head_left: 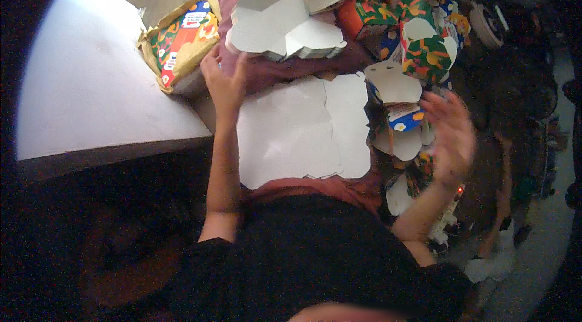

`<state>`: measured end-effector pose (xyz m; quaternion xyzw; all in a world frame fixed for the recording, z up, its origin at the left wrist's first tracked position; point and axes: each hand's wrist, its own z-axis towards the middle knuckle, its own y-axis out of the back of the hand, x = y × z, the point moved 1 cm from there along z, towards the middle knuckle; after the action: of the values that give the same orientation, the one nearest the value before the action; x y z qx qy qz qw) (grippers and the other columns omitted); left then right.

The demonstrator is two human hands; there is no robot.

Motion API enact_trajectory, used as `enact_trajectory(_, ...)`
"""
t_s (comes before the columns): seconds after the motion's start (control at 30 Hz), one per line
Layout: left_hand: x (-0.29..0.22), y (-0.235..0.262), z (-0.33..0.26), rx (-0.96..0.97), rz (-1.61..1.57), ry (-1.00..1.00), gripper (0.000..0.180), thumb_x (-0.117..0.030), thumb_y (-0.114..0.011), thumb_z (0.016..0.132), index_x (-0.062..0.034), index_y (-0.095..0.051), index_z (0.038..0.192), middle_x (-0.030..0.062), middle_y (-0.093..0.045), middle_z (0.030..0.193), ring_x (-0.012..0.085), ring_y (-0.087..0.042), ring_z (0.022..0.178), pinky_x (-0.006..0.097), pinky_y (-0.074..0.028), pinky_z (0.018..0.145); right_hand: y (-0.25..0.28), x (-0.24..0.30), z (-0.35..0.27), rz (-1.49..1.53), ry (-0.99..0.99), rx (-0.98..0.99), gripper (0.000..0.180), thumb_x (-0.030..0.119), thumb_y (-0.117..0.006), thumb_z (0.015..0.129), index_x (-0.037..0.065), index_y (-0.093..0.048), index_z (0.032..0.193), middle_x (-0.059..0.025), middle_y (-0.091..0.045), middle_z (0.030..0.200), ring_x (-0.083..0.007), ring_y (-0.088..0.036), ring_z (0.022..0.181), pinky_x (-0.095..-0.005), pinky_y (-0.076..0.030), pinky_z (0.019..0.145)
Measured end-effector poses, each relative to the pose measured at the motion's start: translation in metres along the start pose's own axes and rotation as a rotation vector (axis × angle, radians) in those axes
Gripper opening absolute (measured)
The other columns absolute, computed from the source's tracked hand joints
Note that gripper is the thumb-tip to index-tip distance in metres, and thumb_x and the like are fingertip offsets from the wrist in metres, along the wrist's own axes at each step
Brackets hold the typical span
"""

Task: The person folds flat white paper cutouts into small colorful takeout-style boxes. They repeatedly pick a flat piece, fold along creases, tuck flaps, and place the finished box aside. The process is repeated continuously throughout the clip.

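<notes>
Directly between the open left hand [225, 82] and blurred, open right hand [451, 134] lies the flat white carton blank [303, 131], nearer the left.

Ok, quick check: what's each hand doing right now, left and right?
Left hand: open, fingers spread, resting at the edge of the flat white box blank, gripping nothing.
Right hand: open, blurred, in the air, holding nothing.

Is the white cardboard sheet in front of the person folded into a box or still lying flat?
Flat. The white cardboard sheet lies spread out, blank side up, no walls raised; the left hand rests near its upper left corner.
</notes>
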<state>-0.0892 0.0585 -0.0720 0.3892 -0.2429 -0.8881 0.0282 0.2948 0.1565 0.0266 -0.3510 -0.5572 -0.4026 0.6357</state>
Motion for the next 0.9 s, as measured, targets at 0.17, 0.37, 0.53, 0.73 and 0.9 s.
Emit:
enact_trajectory(0.17, 0.06, -0.031, 0.067, 0.39, -0.393, 0.645, 0.05, -0.035, -0.066, 0.079, 0.0061, -0.056, 0.106, 0.0117, -0.062, 0.088, 0.0203, -0.058, 0.077, 0.029, -0.046, 0.073, -0.106, -0.106, 0.098, -0.001, -0.4, 0.005, 0.056, 0.032, -0.057, 0.088, 0.003, -0.038, 0.132, -0.0121, -0.056, 0.115, -0.019, -0.057, 0.1, -0.0282, -0.043, 0.087)
enact_trajectory(0.37, 0.063, -0.052, 0.08, 0.687, -0.36, 0.481, 0.043, -0.025, -0.061, 0.08, 0.0043, -0.055, 0.11, 0.015, -0.063, 0.094, 0.0196, -0.061, 0.085, 0.029, -0.047, 0.075, -0.138, -0.159, 0.147, 0.22, -0.448, 0.114, 0.03, 0.02, -0.061, 0.085, -0.002, -0.057, 0.106, -0.0096, -0.062, 0.096, -0.0168, -0.061, 0.082, -0.0269, -0.049, 0.061)
enact_trajectory(0.53, 0.025, -0.007, 0.043, 0.64, -0.379, 0.425, 0.056, -0.017, -0.059, 0.079, 0.0053, -0.039, 0.127, 0.0152, -0.053, 0.116, 0.0212, -0.052, 0.104, 0.03, -0.041, 0.089, -0.119, -0.14, 0.116, 0.023, -0.366, 0.216, 0.03, 0.016, -0.059, 0.085, 0.001, -0.057, 0.111, -0.0062, -0.061, 0.1, -0.0142, -0.058, 0.087, -0.028, -0.052, 0.067)
enact_trajectory(0.73, -0.009, 0.091, -0.081, 0.74, -0.659, 1.044, 0.067, -0.003, -0.067, 0.075, 0.0028, -0.028, 0.128, 0.0228, -0.055, 0.111, 0.0254, -0.056, 0.1, 0.036, -0.046, 0.086, -0.058, -0.102, 0.022, -0.155, -0.403, 0.469, 0.042, 0.019, -0.062, 0.084, -0.002, -0.052, 0.119, -0.0123, -0.062, 0.105, -0.0174, -0.057, 0.096, -0.0292, -0.044, 0.085)
enact_trajectory(0.9, -0.011, 0.106, -0.127, 0.906, -0.098, 0.721, 0.081, -0.021, -0.073, 0.071, 0.001, -0.027, 0.134, 0.0208, -0.059, 0.107, 0.0267, -0.061, 0.088, 0.035, -0.048, 0.079, -0.054, -0.085, -0.005, -0.462, -0.388, 0.51, 0.068, 0.027, -0.073, 0.073, 0.001, -0.043, 0.129, -0.0206, -0.045, 0.128, -0.0293, -0.051, 0.11, -0.0377, -0.041, 0.093)
